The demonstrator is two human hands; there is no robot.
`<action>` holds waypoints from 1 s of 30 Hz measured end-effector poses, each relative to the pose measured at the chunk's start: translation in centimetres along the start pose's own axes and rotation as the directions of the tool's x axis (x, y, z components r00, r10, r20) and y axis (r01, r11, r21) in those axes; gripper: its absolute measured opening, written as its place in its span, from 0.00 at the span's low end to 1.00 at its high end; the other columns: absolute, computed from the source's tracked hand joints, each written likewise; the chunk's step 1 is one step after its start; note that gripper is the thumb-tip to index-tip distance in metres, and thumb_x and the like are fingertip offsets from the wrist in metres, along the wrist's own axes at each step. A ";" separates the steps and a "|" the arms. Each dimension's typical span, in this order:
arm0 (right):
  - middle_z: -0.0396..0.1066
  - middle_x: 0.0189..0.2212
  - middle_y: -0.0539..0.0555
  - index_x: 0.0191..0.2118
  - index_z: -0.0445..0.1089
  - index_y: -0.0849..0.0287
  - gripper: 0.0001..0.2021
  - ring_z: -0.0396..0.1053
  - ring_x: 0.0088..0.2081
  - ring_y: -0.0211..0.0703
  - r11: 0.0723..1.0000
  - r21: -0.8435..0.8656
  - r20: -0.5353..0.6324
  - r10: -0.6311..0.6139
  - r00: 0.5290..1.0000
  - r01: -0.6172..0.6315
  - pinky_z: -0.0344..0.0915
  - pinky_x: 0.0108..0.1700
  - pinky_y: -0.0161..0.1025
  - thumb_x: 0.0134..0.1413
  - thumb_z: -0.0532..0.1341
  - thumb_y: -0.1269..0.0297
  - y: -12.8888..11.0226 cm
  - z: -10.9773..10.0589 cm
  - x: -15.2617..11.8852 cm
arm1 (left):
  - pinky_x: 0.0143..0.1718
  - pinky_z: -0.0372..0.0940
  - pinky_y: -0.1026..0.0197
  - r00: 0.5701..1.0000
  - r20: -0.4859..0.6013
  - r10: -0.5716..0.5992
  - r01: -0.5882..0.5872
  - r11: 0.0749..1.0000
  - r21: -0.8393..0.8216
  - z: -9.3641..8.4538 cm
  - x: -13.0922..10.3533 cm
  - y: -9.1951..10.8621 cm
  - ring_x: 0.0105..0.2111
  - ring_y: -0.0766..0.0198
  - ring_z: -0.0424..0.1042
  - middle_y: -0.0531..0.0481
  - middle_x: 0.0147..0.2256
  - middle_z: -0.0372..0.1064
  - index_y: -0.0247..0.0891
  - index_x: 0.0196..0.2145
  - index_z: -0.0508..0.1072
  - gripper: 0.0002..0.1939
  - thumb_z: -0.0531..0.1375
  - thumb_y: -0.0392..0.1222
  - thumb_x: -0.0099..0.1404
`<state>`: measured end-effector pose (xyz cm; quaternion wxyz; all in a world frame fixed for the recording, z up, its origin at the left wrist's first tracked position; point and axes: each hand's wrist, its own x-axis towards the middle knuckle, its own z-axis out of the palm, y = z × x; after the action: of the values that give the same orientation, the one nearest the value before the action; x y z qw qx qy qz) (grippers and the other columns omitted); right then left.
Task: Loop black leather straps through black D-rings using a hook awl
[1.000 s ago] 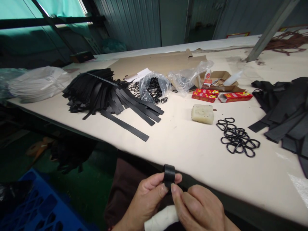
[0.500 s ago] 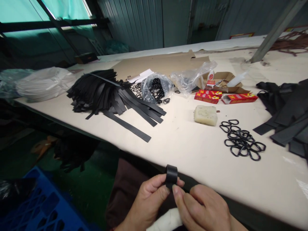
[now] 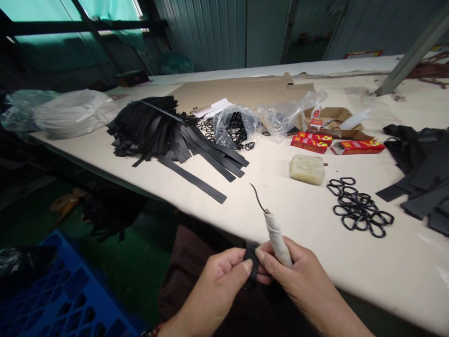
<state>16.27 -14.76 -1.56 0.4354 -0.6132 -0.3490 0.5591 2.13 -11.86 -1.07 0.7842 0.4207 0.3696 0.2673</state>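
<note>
Near the table's front edge, my left hand [image 3: 224, 281] is closed on a short black strap [image 3: 250, 269], bent over into a loop, with the thumb pressed on its face. A dark ring edge seems to show at the strap's lower end, but I cannot make it out fully. My right hand [image 3: 298, 276] pinches the strap's other side between thumb and finger. Across that same hand lies a curved awl [image 3: 278, 236], its handle wrapped in white and its thin bent tip pointing up and left over the table. Fingers hide part of the strap.
Black oval rings [image 3: 361, 206] lie loose at right, beside more black straps [image 3: 421, 173]. A wax block [image 3: 307, 169] sits behind them, near red boxes [image 3: 358, 147]. Bundled straps [image 3: 150, 131] and a bag of rings [image 3: 236, 128] lie farther back. A blue crate [image 3: 66, 290] stands lower left.
My right hand has turned, swinging the awl from low between the hands to upright with its tip showing. The strap loop has tipped down and is pressed flatter between my fingers.
</note>
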 end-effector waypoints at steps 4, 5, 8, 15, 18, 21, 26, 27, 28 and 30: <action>0.64 0.18 0.46 0.24 0.65 0.60 0.09 0.64 0.22 0.35 1.000 -0.013 0.013 -0.005 1.000 0.005 0.61 0.25 0.31 0.46 0.60 0.61 -0.2 0.2 0.0 | 0.41 0.61 0.58 1.000 -0.011 0.010 -0.010 1.000 0.019 0.0 -0.1 0.4 0.34 0.60 0.70 0.44 0.32 0.75 0.32 0.35 0.76 0.10 0.55 0.37 0.63; 0.64 0.17 0.46 0.24 0.64 0.60 0.09 0.63 0.21 0.35 1.000 -0.010 0.023 -0.003 1.000 0.003 0.61 0.25 0.31 0.47 0.60 0.60 -0.2 0.3 0.0 | 0.41 0.61 0.58 1.000 -0.020 0.018 -0.017 1.000 0.025 0.0 -0.1 0.4 0.34 0.60 0.70 0.44 0.32 0.75 0.31 0.35 0.76 0.10 0.55 0.37 0.63; 0.63 0.15 0.45 0.25 0.63 0.59 0.11 0.61 0.19 0.35 1.000 -0.002 0.020 -0.005 1.000 0.005 0.59 0.24 0.32 0.48 0.59 0.57 -0.4 0.5 0.1 | 0.40 0.61 0.58 0.998 -0.052 0.037 -0.035 0.999 0.040 0.0 -0.2 0.6 0.32 0.61 0.70 0.44 0.31 0.75 0.31 0.35 0.76 0.11 0.54 0.37 0.63; 0.62 0.16 0.46 0.23 0.62 0.60 0.17 0.57 0.21 0.34 0.995 0.074 0.112 -0.073 0.991 0.065 0.54 0.25 0.32 0.49 0.59 0.51 -1.7 0.6 0.4 | 0.39 0.61 0.61 0.986 -0.020 0.168 -0.167 0.985 0.042 0.8 -0.3 2.3 0.35 0.62 0.69 0.46 0.35 0.74 0.33 0.41 0.75 0.12 0.53 0.36 0.65; 0.62 0.17 0.47 0.25 0.63 0.60 0.16 0.58 0.22 0.34 0.988 0.137 0.132 -0.082 0.988 0.064 0.54 0.25 0.32 0.48 0.61 0.51 -2.7 0.5 0.5 | 0.41 0.60 0.62 0.976 -0.024 0.214 -0.214 0.977 0.012 1.0 -0.3 3.2 0.36 0.64 0.70 0.48 0.35 0.74 0.37 0.47 0.71 0.14 0.54 0.35 0.64; 0.63 0.20 0.48 0.28 0.65 0.60 0.15 0.59 0.23 0.36 0.986 0.124 0.128 -0.124 0.984 0.109 0.56 0.26 0.33 0.47 0.62 0.51 -3.9 0.5 0.6 | 0.40 0.61 0.62 0.974 -0.012 0.227 -0.227 0.973 -0.036 0.9 -0.4 4.0 0.35 0.65 0.71 0.49 0.34 0.75 0.38 0.48 0.70 0.14 0.55 0.35 0.63; 0.61 0.18 0.46 0.26 0.66 0.61 0.15 0.52 0.20 0.33 0.958 -0.014 0.068 -0.283 0.957 0.285 0.54 0.23 0.31 0.47 0.62 0.52 -5.8 0.7 0.8 | 0.39 0.62 0.61 0.954 0.036 0.299 -0.300 0.952 0.052 0.6 -0.5 5.8 0.33 0.62 0.71 0.46 0.32 0.75 0.33 0.39 0.75 0.10 0.55 0.35 0.63; 0.60 0.18 0.46 0.25 0.66 0.61 0.15 0.51 0.20 0.32 0.945 -0.046 0.054 -0.321 0.946 0.323 0.52 0.22 0.31 0.47 0.61 0.52 -6.1 0.8 0.8 | 0.39 0.62 0.60 0.950 0.037 0.310 -0.312 0.946 0.086 0.5 -0.5 6.2 0.32 0.62 0.71 0.46 0.32 0.75 0.32 0.37 0.76 0.11 0.55 0.36 0.63; 0.60 0.17 0.45 0.25 0.66 0.61 0.15 0.51 0.19 0.32 0.932 -0.067 0.046 -0.353 0.935 0.355 0.51 0.21 0.31 0.47 0.61 0.52 -6.3 0.8 0.8 | 0.39 0.61 0.59 0.948 0.038 0.317 -0.319 0.941 0.113 0.5 -0.5 6.5 0.32 0.61 0.71 0.46 0.31 0.75 0.32 0.36 0.76 0.11 0.55 0.37 0.63; 0.59 0.17 0.45 0.24 0.65 0.60 0.15 0.51 0.19 0.32 0.913 -0.081 0.047 -0.397 0.917 0.400 0.51 0.20 0.31 0.46 0.61 0.52 -6.6 0.9 0.8 | 0.39 0.62 0.58 0.951 0.045 0.307 -0.311 0.941 0.135 0.4 -0.5 7.2 0.30 0.61 0.71 0.46 0.29 0.75 0.31 0.35 0.77 0.11 0.57 0.39 0.61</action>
<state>15.87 -11.42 4.29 0.5074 -0.5397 -0.4973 0.4516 1.37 -8.79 5.38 0.7052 0.5305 0.3079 0.3556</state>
